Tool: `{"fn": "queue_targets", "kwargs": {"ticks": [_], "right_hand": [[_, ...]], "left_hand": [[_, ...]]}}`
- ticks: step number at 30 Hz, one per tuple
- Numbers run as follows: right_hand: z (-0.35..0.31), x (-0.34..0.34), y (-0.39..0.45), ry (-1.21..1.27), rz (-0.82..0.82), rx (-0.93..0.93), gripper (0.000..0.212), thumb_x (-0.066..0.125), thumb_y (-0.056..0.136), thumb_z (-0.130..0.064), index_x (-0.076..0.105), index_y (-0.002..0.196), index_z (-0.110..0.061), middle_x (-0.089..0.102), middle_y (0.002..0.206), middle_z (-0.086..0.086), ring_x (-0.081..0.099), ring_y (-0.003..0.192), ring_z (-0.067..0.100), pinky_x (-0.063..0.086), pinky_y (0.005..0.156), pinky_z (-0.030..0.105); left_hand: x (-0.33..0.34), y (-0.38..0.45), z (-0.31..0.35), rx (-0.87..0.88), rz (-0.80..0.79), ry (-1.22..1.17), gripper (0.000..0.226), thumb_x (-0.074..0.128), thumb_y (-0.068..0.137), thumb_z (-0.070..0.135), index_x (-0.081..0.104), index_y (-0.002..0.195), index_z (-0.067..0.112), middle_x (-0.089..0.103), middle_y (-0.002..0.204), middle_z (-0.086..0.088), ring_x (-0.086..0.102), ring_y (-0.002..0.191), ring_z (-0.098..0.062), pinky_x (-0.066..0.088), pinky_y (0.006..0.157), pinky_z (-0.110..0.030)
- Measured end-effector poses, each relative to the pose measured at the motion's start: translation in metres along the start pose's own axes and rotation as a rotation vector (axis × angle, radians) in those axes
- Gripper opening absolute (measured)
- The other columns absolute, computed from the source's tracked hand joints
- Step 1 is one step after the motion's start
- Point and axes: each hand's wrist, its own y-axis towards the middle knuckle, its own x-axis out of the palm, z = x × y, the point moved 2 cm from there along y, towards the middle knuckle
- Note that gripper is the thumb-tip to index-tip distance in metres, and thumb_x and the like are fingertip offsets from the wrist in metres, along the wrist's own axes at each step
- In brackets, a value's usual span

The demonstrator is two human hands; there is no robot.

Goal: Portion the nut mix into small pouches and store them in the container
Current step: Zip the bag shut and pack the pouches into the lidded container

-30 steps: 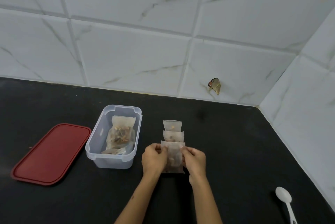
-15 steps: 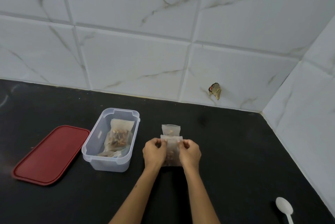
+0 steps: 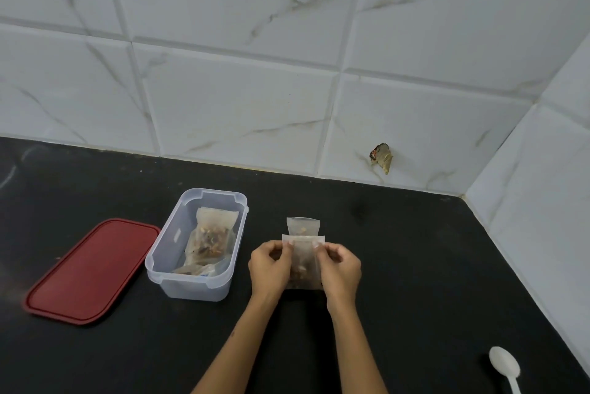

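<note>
Here, both hands meet over the dark worktop (image 3: pixel 415 266), holding one small pouch (image 3: pixel 303 261) between them. The left hand (image 3: pixel 269 267) has its fingers curled in, pinching the pouch's upper left edge; the right hand (image 3: pixel 340 267) does the same on the upper right edge. The pouch is translucent, with a dark clump of nut mix low inside it, and its bottom edge sits at or just above the worktop; I cannot tell whether it touches.

Just behind it another pouch (image 3: pixel 302 227) lies flat, its top poking out past the held one.

To the left, just beside the left hand, stands the clear tub (image 3: pixel 159 253), open. Inside it a filled pouch (image 3: pixel 212 238) leans against the far end, and more pouches (image 3: pixel 204 269) lie flat at the near end.

The red lid (image 3: pixel 92 270) lies flat on the worktop left of the tub, close but apart from it. A white spoon (image 3: pixel 505 369) rests at the near right corner, well apart from the hands. On the tiled wall behind, a scrap of torn wrapper (image 3: pixel 381 157) sticks low down.
</note>
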Motion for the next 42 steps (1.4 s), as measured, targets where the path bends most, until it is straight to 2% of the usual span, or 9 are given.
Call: {"fn": "queue_targets", "kwargs": {"ticks": [7, 14, 18, 21, 24, 29, 32, 36, 42], "right_hand": [[-0.036, 0.011, -0.020, 0.145, -0.002, -0.149, 0.019, 0.077, 0.076, -0.016, 0.062, 0.088, -0.019, 0.069, 0.083, -0.001, 0.068, 0.075, 0.007, 0.056, 0.068, 0.026], [-0.095, 0.058, -0.055, -0.145, -0.170, -0.316, 0.010, 0.064, 0.088, -0.021, 0.068, 0.096, -0.018, 0.064, 0.085, -0.014, 0.060, 0.079, -0.003, 0.046, 0.067, 0.008], [-0.105, 0.091, -0.077, -0.349, -0.441, -0.243, 0.022, 0.061, 0.089, -0.018, 0.065, 0.110, -0.018, 0.058, 0.090, -0.011, 0.055, 0.073, -0.003, 0.042, 0.055, 0.008], [-0.104, 0.113, -0.086, -0.570, -0.550, -0.202, 0.019, 0.059, 0.088, -0.014, 0.064, 0.106, -0.011, 0.059, 0.095, -0.002, 0.058, 0.079, 0.008, 0.047, 0.059, 0.016], [-0.099, 0.130, -0.093, -0.733, -0.574, -0.165, 0.025, 0.056, 0.090, -0.012, 0.059, 0.114, -0.006, 0.057, 0.115, 0.009, 0.059, 0.102, 0.022, 0.050, 0.077, 0.029], [-0.099, 0.136, -0.096, -0.889, -0.670, -0.147, 0.029, 0.055, 0.092, -0.011, 0.054, 0.120, -0.007, 0.056, 0.116, 0.009, 0.056, 0.092, 0.019, 0.043, 0.063, 0.024], [-0.098, 0.142, -0.099, -0.963, -0.643, -0.148, 0.032, 0.056, 0.090, -0.009, 0.053, 0.122, -0.008, 0.056, 0.116, 0.010, 0.058, 0.097, 0.020, 0.045, 0.070, 0.026], [-0.097, 0.150, -0.104, -0.996, -0.586, -0.148, 0.035, 0.053, 0.092, -0.009, 0.048, 0.127, -0.009, 0.054, 0.121, 0.011, 0.056, 0.108, 0.023, 0.040, 0.074, 0.026], [-0.095, 0.157, -0.108, -1.017, -0.536, -0.138, 0.037, 0.050, 0.094, -0.008, 0.045, 0.130, -0.006, 0.052, 0.123, 0.011, 0.055, 0.109, 0.023, 0.042, 0.077, 0.027]], "left_hand": [[-0.037, -0.012, 0.040, 0.221, 0.130, 0.020, 0.003, 0.066, 0.088, 0.018, 0.065, 0.090, 0.018, 0.066, 0.079, 0.010, 0.065, 0.077, -0.002, 0.049, 0.061, -0.008], [-0.119, 0.008, 0.087, 0.269, 0.231, 0.185, 0.012, 0.075, 0.081, 0.018, 0.064, 0.075, 0.018, 0.065, 0.073, 0.010, 0.062, 0.070, -0.001, 0.050, 0.063, -0.010], [-0.160, 0.030, 0.076, 0.091, 0.088, 0.264, 0.012, 0.070, 0.085, 0.030, 0.071, 0.081, 0.019, 0.069, 0.076, 0.004, 0.067, 0.078, -0.014, 0.058, 0.078, -0.041], [-0.173, 0.042, 0.066, -0.017, -0.084, 0.436, 0.025, 0.062, 0.086, 0.010, 0.069, 0.109, 0.005, 0.066, 0.090, -0.004, 0.064, 0.088, -0.020, 0.055, 0.081, -0.035], [-0.176, 0.041, 0.061, -0.110, -0.319, 0.532, 0.035, 0.056, 0.083, -0.004, 0.061, 0.117, 0.003, 0.061, 0.098, -0.009, 0.059, 0.091, -0.020, 0.052, 0.076, -0.029], [-0.179, 0.047, 0.052, -0.147, -0.466, 0.588, 0.052, 0.058, 0.079, -0.004, 0.050, 0.130, 0.004, 0.060, 0.110, -0.008, 0.059, 0.104, -0.021, 0.051, 0.094, -0.037], [-0.176, 0.049, 0.050, -0.123, -0.490, 0.603, 0.039, 0.055, 0.081, -0.002, 0.056, 0.120, 0.005, 0.059, 0.095, -0.004, 0.060, 0.093, -0.021, 0.052, 0.088, -0.034], [-0.169, 0.048, 0.051, -0.090, -0.521, 0.640, 0.015, 0.054, 0.083, 0.003, 0.052, 0.078, 0.017, 0.056, 0.070, 0.001, 0.058, 0.068, -0.015, 0.051, 0.070, -0.030], [-0.162, 0.056, 0.045, -0.095, -0.556, 0.761, 0.011, 0.053, 0.086, 0.008, 0.051, 0.095, 0.013, 0.054, 0.072, 0.000, 0.055, 0.066, -0.015, 0.047, 0.059, -0.025]]}}
